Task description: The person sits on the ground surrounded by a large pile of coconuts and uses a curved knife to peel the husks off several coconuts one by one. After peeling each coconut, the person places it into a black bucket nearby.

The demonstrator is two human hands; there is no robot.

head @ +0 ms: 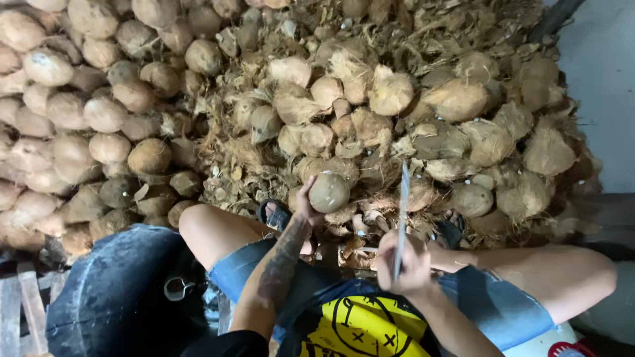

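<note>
Sitting low with our bare knees spread, we face a great heap of coconuts that fills the ground from nine o'clock round to three; our left hand point(305, 201) is out at twelve o'clock, its fingers curled up around the underside of a round, brown, mostly husked coconut point(329, 192), cupping it from the left so that its far face stays bare; we judge the grip is low and to one side to keep the fingers away from the blade. Our right hand point(405, 264) sits closer in, at about one o'clock, clenched tight round the handle of a long, narrow, grey steel blade point(402, 198); the blade stands nearly upright in the view, its tip rising past the coconut's right side, just beside it but, as far as we can tell, not touching.

At ten o'clock lies the pile of pale, smooth, rounded husked coconuts point(86, 112), stacked close together; at two o'clock lie the shaggy, fibrous brown unhusked coconuts point(476, 125); between them, loose brown husk scraps point(231, 158) litter the ground; the two sorts seem kept apart so that cleaned and uncleaned do not mix.

At seven o'clock a dark blue-grey rounded drum point(112, 291) stands just beside our left thigh.
</note>
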